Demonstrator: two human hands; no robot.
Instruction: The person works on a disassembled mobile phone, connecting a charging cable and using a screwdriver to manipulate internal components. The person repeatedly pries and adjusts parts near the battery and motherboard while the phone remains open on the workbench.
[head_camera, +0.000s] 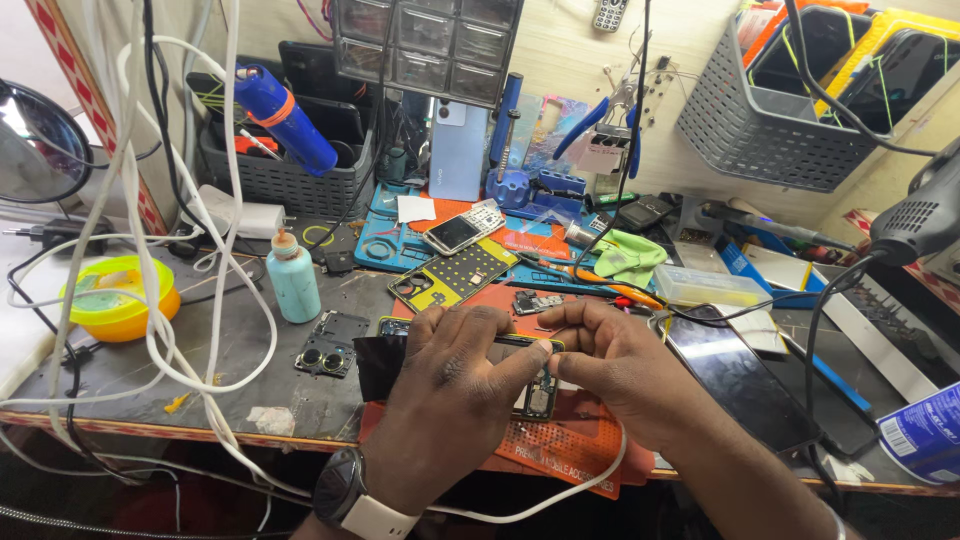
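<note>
An opened mobile phone body (538, 395) with exposed circuit boards lies on an orange work mat (560, 445). My left hand (450, 395) rests over its left half, fingers curled on the top edge. From the right, my right hand (610, 365) pinches the same upper edge, fingertips meeting those of the left hand. A dark glossy sheet (380, 362) sticks out to the left from under my left hand. A watch sits on my left wrist.
A yellow-green phone frame (455, 275), a small keypad phone (462, 230), a camera-cover piece (325, 345) and a teal bottle (294, 278) lie behind. A dark phone screen (745, 385) sits right. White cables (150, 270) loop left beside a yellow tub (120, 295).
</note>
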